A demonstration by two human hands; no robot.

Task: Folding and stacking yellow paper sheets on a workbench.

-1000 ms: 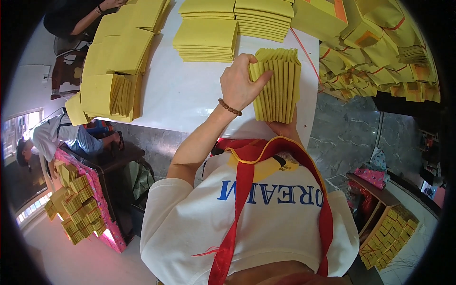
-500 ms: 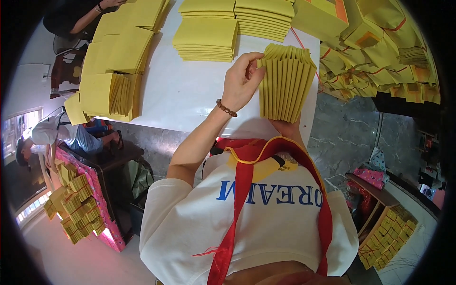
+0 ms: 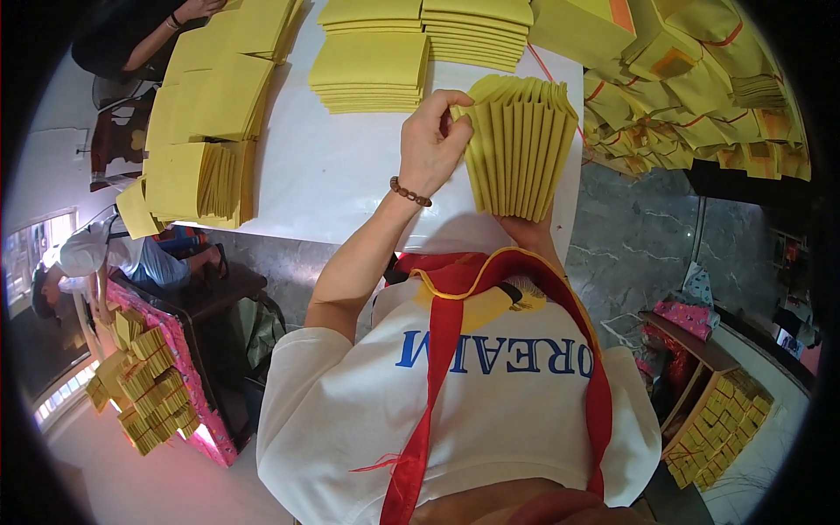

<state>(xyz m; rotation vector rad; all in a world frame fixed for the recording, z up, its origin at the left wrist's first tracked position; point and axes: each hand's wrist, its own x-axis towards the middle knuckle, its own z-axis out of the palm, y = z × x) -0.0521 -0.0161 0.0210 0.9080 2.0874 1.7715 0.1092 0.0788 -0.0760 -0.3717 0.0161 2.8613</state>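
A: Fanned bundle of yellow paper sheets [image 3: 518,147], standing at the near edge of the white table [image 3: 350,175]. Handling?

B: Light, thin, floppy, likely slippery sheet on sheet; I'd grip low at the pinched end, since the top splays.

A: Hands?

B: Left hand [image 3: 433,140] pinches the bundle's upper left edge, fingers closed on it. Right hand [image 3: 528,232] is under the bundle, mostly hidden; it looks to be gripping the bottom, can't tell for sure.

A: Other unknowns?

B: Sheet count, and any folds.
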